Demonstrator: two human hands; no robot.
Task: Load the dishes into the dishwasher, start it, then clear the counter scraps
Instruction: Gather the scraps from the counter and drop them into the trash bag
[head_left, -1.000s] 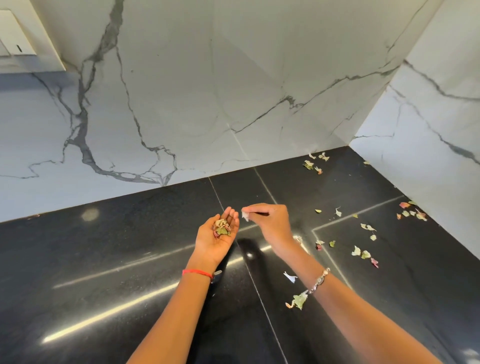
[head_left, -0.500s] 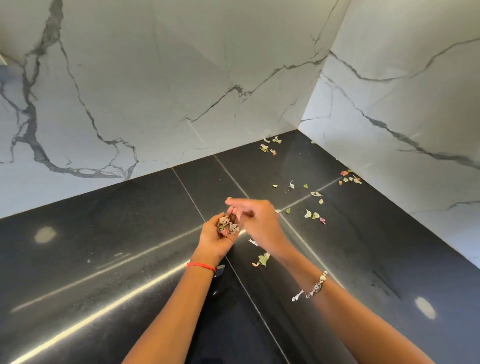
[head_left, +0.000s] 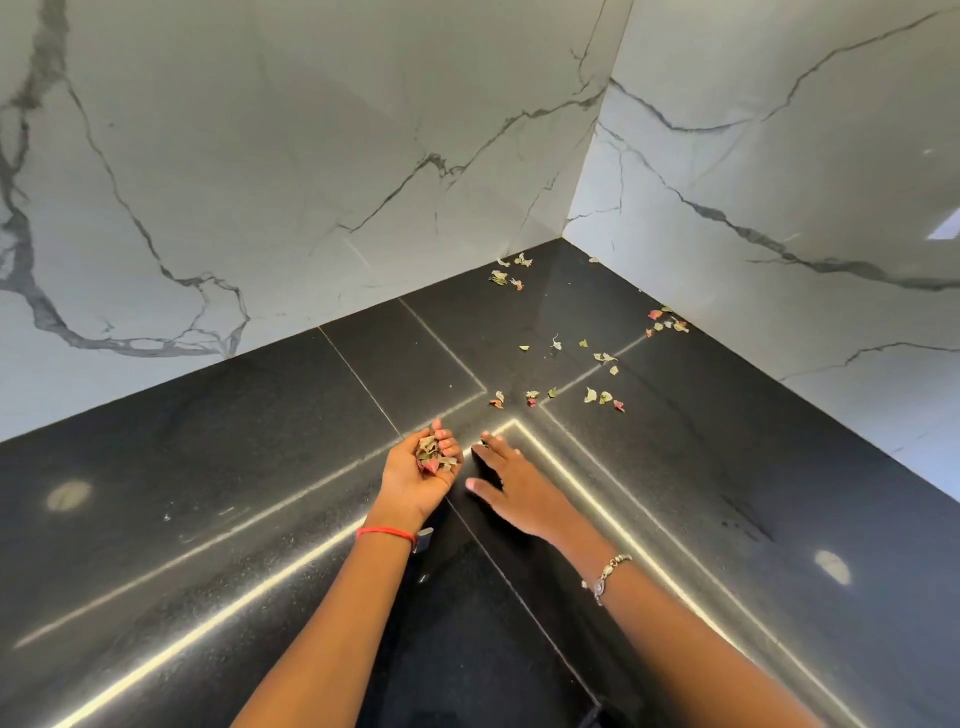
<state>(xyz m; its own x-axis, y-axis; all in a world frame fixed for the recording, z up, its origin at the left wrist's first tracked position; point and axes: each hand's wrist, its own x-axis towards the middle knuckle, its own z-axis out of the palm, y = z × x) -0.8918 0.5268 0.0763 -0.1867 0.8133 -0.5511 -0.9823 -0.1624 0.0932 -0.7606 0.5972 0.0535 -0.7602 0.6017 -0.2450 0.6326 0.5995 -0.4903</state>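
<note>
Left hand (head_left: 415, 478): palm up, fingers curled into a cup round the gathered scraps.
Gathered scraps (head_left: 434, 458): a small heap of green and pink bits lying in the left palm, against the curled fingers.
Right hand (head_left: 514, 486): just beside the left hand, palm down, fingers straight and spread, grasping nothing. Its fingertips are low over the bench, but I cannot tell whether they touch it.
Loose scraps (head_left: 602, 397): scattered on the bench beyond both hands. The nearest bits lie just ahead of the fingertips. One cluster sits well ahead near the corner, and another lies ahead and to the right of the right hand, against the side wall.
Bench (head_left: 234, 467): black polished stone with thin seams and bright strip reflections, under both hands.
Walls (head_left: 311, 156): white marble with grey veins, meeting in a corner well ahead of the right hand.
Wrists: a red thread (head_left: 385, 531) on the left, a metal bracelet (head_left: 608, 574) on the right.
</note>
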